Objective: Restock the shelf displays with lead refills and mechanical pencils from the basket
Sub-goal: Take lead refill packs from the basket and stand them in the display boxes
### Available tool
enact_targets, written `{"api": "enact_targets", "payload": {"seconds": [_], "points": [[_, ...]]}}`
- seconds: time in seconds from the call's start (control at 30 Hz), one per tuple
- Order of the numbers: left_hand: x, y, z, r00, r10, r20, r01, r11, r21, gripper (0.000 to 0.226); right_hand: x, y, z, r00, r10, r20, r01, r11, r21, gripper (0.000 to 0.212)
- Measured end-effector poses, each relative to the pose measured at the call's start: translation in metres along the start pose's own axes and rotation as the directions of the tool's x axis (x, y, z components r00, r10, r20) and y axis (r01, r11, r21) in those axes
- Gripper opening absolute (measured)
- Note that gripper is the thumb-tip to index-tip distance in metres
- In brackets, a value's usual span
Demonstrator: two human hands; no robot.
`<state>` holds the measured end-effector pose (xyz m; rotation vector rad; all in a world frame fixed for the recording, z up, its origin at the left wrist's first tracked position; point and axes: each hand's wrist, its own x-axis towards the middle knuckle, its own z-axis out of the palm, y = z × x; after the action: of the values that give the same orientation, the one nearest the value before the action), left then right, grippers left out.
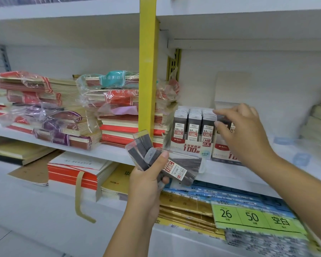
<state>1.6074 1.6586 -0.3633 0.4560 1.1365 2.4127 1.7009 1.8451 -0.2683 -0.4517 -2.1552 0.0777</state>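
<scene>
Midway — the display box (pixel 191 147) on the shelf (pixel 111 153) shows three full rows. The right hand (pixel 246 130) pinches a dark refill case (pixel 223 117) beside them; the left hand (pixel 146 180) grips several more lead refills (pixel 174 169) — no pencils in view.

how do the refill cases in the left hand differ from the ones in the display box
Held cases are fanned and tilted in the left hand; boxed cases stand upright in columns in the display box. One held case shows its label; the boxed front row all show theirs. Both are dark lead refill packs.
</scene>
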Motion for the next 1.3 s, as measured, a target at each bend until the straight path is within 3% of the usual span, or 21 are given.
{"api": "enact_targets", "payload": {"seconds": [0.03,0.1,0.2,0.27,0.33,0.43,0.53,0.7,0.9,1.07,1.3], "points": [[-0.001,0.000,0.000,1.000,-0.004,0.009,0.004,1.000,-0.003,0.053,-0.014,-0.004,-0.003,1.000,-0.016,-0.004,0.017,0.996,0.085,0.028],[-0.004,0.000,0.001,1.000,-0.015,0.027,0.015,1.000,0.000,0.055,-0.045,-0.013,-0.004,0.992,-0.006,0.128,-0.034,0.952,0.303,0.025],[-0.010,-0.003,0.005,0.998,-0.041,0.055,0.040,0.999,0.015,0.058,-0.080,-0.019,0.002,0.904,0.077,0.420,-0.294,0.824,0.484,0.021],[-0.014,-0.007,0.007,0.995,-0.062,0.075,0.060,0.998,0.036,0.049,-0.093,-0.017,0.005,0.860,0.107,0.499,-0.408,0.732,0.546,0.018],[-0.018,-0.010,0.009,0.993,-0.083,0.089,0.077,0.995,0.068,0.046,-0.101,-0.013,0.003,0.856,0.139,0.498,-0.450,0.675,0.585,0.015],[-0.022,-0.014,0.012,0.992,-0.100,0.080,0.090,0.988,0.124,0.067,-0.108,-0.004,-0.004,0.853,0.202,0.481,-0.500,0.582,0.642,0.016],[-0.023,-0.015,0.012,0.990,-0.117,0.079,0.104,0.982,0.158,0.073,-0.109,0.005,-0.011,0.844,0.236,0.482,-0.526,0.542,0.656,0.019],[-0.025,-0.017,0.012,0.980,-0.140,0.141,0.110,0.973,0.202,0.055,-0.111,0.012,-0.016,0.840,0.292,0.458,-0.543,0.494,0.679,0.016],[-0.027,-0.020,0.012,0.970,-0.175,0.170,0.128,0.958,0.255,0.046,-0.110,0.019,-0.019,0.836,0.304,0.457,-0.546,0.382,0.745,0.045],[-0.028,-0.020,0.014,0.969,-0.168,0.180,0.113,0.952,0.283,0.031,-0.110,0.018,-0.018,0.845,0.330,0.422,-0.525,0.360,0.771,0.052],[-0.024,-0.022,0.017,0.978,-0.143,0.149,0.099,0.957,0.272,0.043,-0.110,0.016,-0.014,0.873,0.318,0.369,-0.469,0.342,0.814,0.045]]}}
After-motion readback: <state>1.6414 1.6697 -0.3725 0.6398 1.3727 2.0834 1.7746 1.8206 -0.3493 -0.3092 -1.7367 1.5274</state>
